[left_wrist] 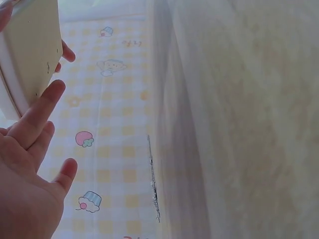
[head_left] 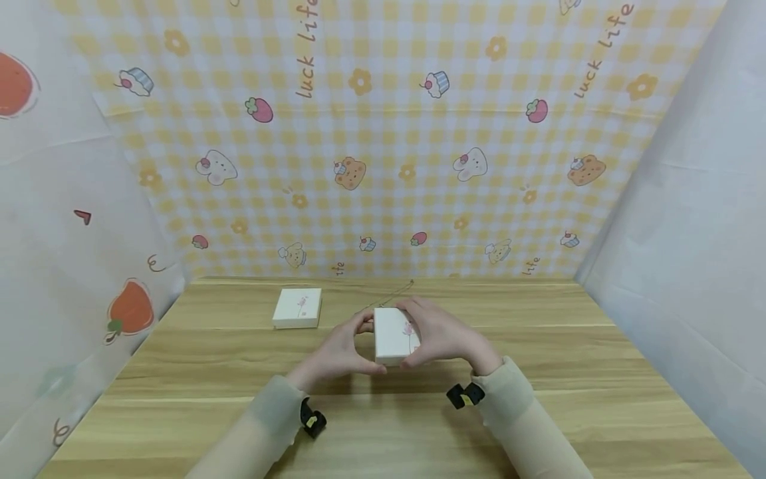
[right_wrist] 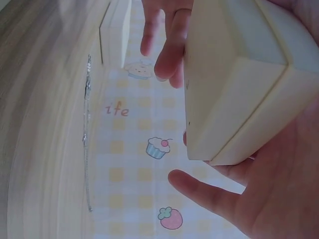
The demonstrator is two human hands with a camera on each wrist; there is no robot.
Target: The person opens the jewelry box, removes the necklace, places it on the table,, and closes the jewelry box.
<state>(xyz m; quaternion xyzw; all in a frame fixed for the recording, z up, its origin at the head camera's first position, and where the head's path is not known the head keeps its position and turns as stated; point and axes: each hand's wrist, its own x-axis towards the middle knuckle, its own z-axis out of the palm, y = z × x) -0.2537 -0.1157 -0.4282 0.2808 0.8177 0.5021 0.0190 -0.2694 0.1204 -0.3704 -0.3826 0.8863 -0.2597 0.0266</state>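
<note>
A small white box with a pink flower print on its lid (head_left: 391,332) is held between both hands over the wooden table. My left hand (head_left: 338,349) holds it from the left, thumb at the near corner and fingers toward the far side. From the right, my right hand (head_left: 443,332) grips it across the lid end, thumb on the near edge. In the right wrist view a seam runs round the box (right_wrist: 234,94) between lid and base. Behind the hands a thin silver chain necklace (right_wrist: 86,134) lies on the table.
A second white box with the same pink print (head_left: 298,308) sits at the back left of the table (head_left: 568,372). A yellow checked cloth (head_left: 383,133) hangs along the table's back edge, with white cloths at both sides.
</note>
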